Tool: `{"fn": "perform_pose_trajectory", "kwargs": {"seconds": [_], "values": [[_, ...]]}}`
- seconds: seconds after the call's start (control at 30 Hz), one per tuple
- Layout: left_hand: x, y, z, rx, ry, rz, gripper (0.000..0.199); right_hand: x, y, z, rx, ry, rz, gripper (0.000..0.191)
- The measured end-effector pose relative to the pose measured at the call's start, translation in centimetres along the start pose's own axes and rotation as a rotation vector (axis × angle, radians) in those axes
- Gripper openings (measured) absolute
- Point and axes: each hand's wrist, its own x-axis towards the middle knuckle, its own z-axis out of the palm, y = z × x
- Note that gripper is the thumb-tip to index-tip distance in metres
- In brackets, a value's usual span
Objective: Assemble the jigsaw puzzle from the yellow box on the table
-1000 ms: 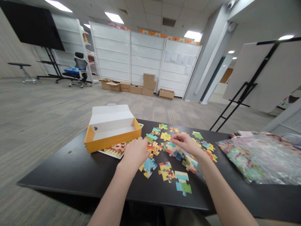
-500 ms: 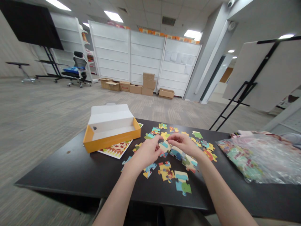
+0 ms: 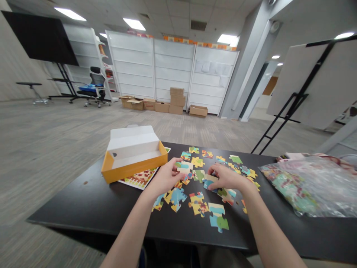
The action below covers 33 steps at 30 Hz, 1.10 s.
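Moved: the hands have parted from their huddle at the middle of the pieces; the left hand has drawn back toward the box, and the right hand has shifted down and to the right.

Left hand: fingers and thumb are closed at the tips on a cream-and-teal jigsaw piece, which is raised just off the pile.

Right hand: fingers are curled down over a cream-and-blue piece. The hand hides much of it, so it's hard to say whether the piece is gripped or only pressed.

Loose pieces: the scattered puzzle pieces lie flat and unjoined between the hands and below them, on a black table.

Box: an open yellow cardboard box sits just left of the left hand, its white inside showing. It rests partly on a printed picture sheet.

Right of the pieces: a crumpled clear plastic bag with printed contents.

Beyond the table: stacked cardboard cartons stand against white shelving panels.
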Motion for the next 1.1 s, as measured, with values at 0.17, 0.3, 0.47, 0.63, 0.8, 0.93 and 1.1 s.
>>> {"fn": "perform_pose_trajectory", "kwargs": {"seconds": [0.17,0.3,0.47,0.63,0.8,0.93,1.1], "values": [[-0.2,1.1,0.4,-0.023,-0.044,0.051,0.022,-0.1,-0.7,-0.5,0.441,-0.033,-0.086,0.028],[-0.3,2.2,1.0,-0.175,-0.103,-0.016,0.018,0.1,-1.7,-0.6,0.663,0.025,-0.168,0.035],[0.1,2.2,1.4,-0.280,-0.097,-0.025,0.017,0.4,-2.7,0.0,0.782,0.102,-0.177,0.037],[0.1,2.3,1.3,-0.347,-0.098,-0.048,0.020,0.3,-3.5,0.1,0.822,0.144,-0.166,0.035],[0.0,2.3,1.6,-0.367,-0.110,-0.073,0.026,0.4,-3.6,0.2,0.814,0.142,-0.161,0.033],[0.0,2.4,1.8,-0.351,-0.119,-0.065,0.027,0.4,-3.7,0.3,0.781,0.146,-0.157,0.031],[0.0,2.4,2.0,-0.370,-0.126,-0.033,0.026,0.5,-3.7,0.4,0.749,0.173,-0.178,0.028]]}}
